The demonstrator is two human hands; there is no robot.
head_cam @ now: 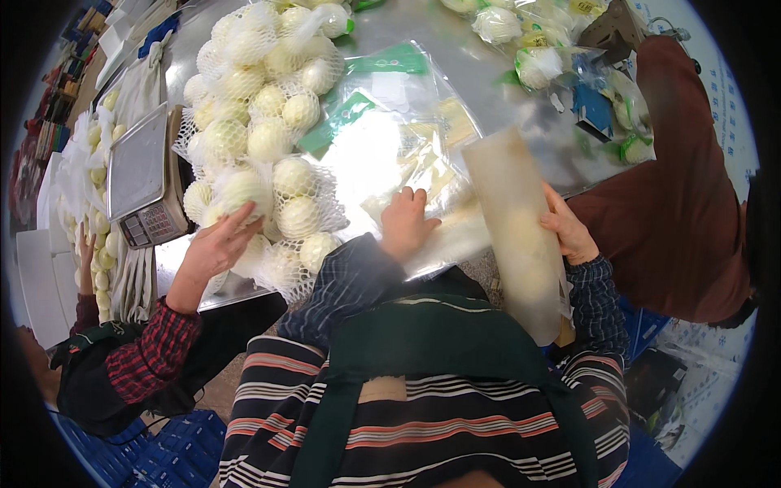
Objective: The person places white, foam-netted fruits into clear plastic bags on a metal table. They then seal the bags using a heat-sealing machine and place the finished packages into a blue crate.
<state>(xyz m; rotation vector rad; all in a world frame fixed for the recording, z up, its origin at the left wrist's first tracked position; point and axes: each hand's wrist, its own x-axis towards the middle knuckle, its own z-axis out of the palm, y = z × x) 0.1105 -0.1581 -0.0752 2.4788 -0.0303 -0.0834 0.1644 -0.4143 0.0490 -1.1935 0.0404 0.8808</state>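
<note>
My right hand (pixel 568 227) grips the edge of a long, whitish translucent plastic packet (pixel 515 238), tilted upright at the table's near edge; what it contains is unclear. My left hand (pixel 407 224) rests on a spread of clear plastic bags (pixel 421 140) with green headers, fingers partly curled, and whether it pinches one is unclear. Left of the bags, peeled onions (pixel 268 140), in white foam nets, lie in a large heap.
A co-worker's hand (pixel 223 247) touches the near left of the heap. Beyond it stands a weighing scale (pixel 139 165). Bagged onions (pixel 540 67) and a blue box (pixel 593 111) lie at the far right, beside a person in a brown sleeve (pixel 677 183).
</note>
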